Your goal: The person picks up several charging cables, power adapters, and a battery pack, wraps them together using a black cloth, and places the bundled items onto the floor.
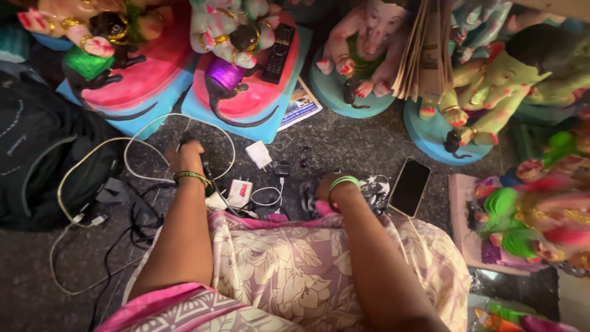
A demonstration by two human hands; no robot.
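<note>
My left hand [186, 155] reaches forward over the dark stone floor, fingers curled around a small dark object at the end of a white cable [144, 132]; gold bangles ring the wrist. My right hand [329, 186], with green bangles, is tucked down behind my knee among dark cords, its fingers hidden. A white charger plug [259, 154] lies between the hands. Small white boxes and a coiled cable [265, 198] sit just past my lap. A black phone [410, 186] lies face up right of my right hand.
Painted elephant-headed idols on pink and blue bases [243, 104] crowd the far side and the right. A black remote [279, 52] rests on one base. A black bag [43, 154] lies left, with tangled cables [92, 215] beside it. Folded papers [427, 55] lean upright.
</note>
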